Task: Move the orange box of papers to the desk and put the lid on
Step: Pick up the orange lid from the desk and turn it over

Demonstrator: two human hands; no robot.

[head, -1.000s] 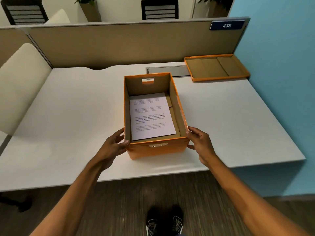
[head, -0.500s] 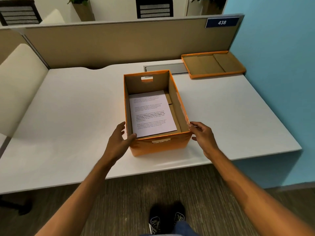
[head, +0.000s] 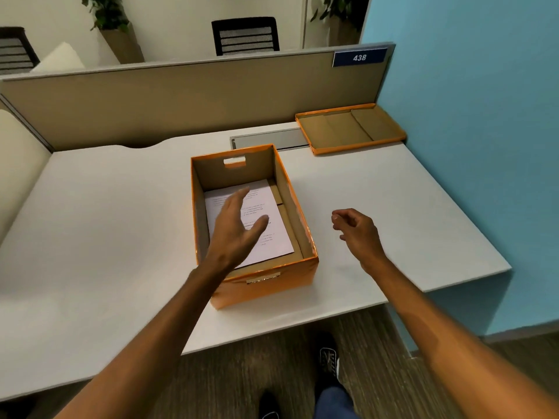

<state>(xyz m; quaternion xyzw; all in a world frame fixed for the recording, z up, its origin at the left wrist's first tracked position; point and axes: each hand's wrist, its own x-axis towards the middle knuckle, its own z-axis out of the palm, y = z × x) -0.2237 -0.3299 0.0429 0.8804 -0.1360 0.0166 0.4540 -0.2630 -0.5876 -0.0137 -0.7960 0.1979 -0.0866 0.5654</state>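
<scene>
The orange box [head: 272, 285] stands open on the white desk [head: 106, 222], near its front edge. White printed papers [head: 272, 219] lie flat inside it. Its orange lid [head: 351, 128] lies upside down at the desk's far right corner, brown inside facing up. My left hand [head: 236, 228] hovers over the open box with fingers spread, holding nothing and hiding part of the papers. My right hand [head: 357, 231] floats to the right of the box, above the desk, fingers loosely curled and empty.
A beige partition [head: 181, 101] with a "438" sign [head: 359, 57] closes the desk's far side. A blue wall [head: 484, 146] borders the right edge. A grey cable flap [head: 269, 140] sits behind the box. My shoes [head: 328, 355] stand on the wood floor below.
Both hands have let go of the box's sides. The left hand rose over the box opening; the right hand moved away to the right. The box stays on the desk.
</scene>
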